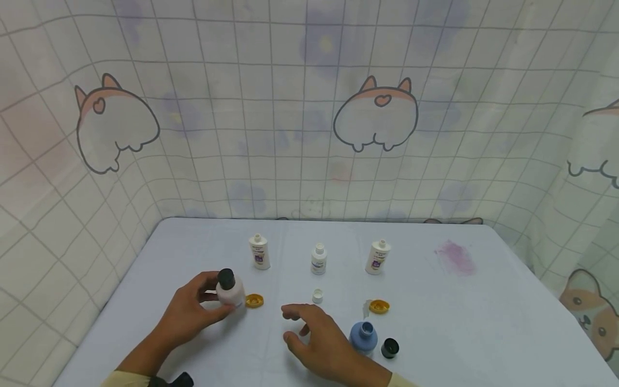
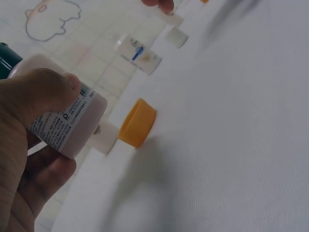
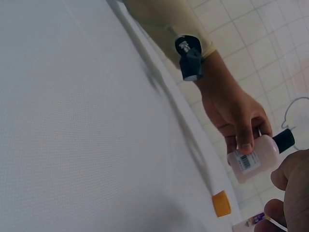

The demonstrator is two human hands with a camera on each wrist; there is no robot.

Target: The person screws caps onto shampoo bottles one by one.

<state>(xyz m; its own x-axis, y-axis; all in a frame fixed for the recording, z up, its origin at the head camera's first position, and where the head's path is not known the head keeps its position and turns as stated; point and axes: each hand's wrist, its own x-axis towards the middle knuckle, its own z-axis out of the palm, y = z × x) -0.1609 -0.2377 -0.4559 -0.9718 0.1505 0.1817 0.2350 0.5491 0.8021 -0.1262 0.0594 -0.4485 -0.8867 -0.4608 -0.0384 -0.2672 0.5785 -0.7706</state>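
Note:
My left hand grips a pale pink bottle with a black cap on it. In the left wrist view a thumb presses the printed label of this bottle. A yellow cap lies on the table just right of the bottle. My right hand hovers over the table with fingers bent loosely and nothing between them. Beside its wrist stands a blue bottle with an uncovered neck, and a black cap lies to the right of that bottle.
Along the back of the white table stand a left white bottle, a small middle one and a right one. A white cap and another yellow cap lie before them. A pink stain marks the right side.

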